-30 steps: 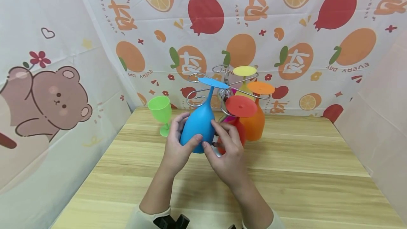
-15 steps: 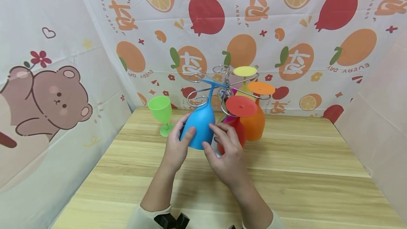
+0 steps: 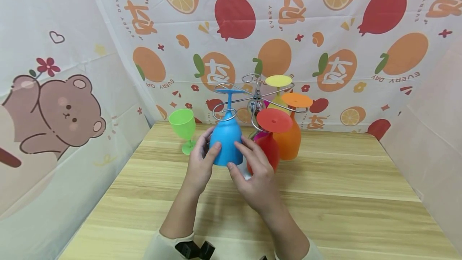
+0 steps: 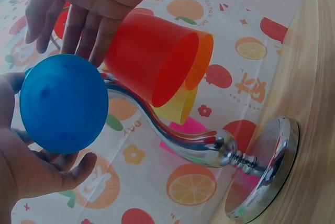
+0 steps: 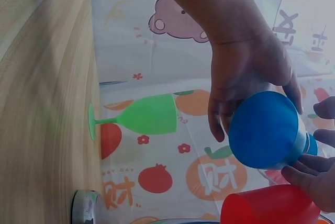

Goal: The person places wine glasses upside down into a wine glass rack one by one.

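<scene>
In the head view, an upside-down blue goblet stands nearly upright, its stem within a wire loop of the metal rack and its foot above that loop. My left hand grips the bowl from the left, thumb across the front. From the right, my right hand touches the bowl with fairly straight fingertips, its thumb by the rim. The left wrist view looks into the blue bowl. A red goblet, an orange goblet and a yellow goblet hang inverted on the rack.
A green goblet stands upright on the wooden table, left of the rack. Part of a magenta goblet shows behind the rack's curved post. The rack's round chrome base sits on the table. Printed cloths surround the table.
The blue goblet has gone from tilted to nearly upright. Its foot has shifted left over the wire loop, and its bowl has risen slightly. My right fingers have slid a little along the bowl.
</scene>
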{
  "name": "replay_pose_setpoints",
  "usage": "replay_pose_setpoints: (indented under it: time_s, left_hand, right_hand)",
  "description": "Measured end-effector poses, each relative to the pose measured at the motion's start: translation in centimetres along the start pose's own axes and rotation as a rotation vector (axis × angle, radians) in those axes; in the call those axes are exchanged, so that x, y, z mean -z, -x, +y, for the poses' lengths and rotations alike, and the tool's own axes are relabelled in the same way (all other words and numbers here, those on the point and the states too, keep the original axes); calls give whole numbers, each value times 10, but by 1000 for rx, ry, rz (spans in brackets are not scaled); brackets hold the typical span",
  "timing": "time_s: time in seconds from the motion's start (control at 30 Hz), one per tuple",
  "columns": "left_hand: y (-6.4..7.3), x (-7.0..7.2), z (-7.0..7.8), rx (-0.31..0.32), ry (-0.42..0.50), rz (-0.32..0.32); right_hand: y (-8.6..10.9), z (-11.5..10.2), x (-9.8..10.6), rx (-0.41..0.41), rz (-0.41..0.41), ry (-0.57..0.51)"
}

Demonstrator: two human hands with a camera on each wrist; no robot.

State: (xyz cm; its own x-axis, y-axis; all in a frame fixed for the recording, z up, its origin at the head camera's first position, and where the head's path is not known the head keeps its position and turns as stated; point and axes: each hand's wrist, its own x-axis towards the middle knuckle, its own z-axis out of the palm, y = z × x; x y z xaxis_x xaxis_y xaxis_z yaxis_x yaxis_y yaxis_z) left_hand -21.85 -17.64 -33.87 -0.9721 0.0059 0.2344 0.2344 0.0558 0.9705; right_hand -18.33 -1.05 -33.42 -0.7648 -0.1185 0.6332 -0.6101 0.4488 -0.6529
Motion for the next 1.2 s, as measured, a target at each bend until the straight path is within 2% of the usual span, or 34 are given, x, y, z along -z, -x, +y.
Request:
replay_pose_setpoints:
  time_s: [0.33,0.73,1.03,1.2]
  left_hand:
    - [-1,1,0,10,11,-5]
    - [-1,4,1,17,-38,-26]
    - [0,5,1,-8,-20,-13]
    - [-1,6,0,-26,-61,15]
  right_hand:
    - [-1,0,0,4,-15,-23]
    - [0,1,0,12,-12,-19]
    - [1,0,0,-12,-31,7]
    - [1,-1,-1,-58,-68,11]
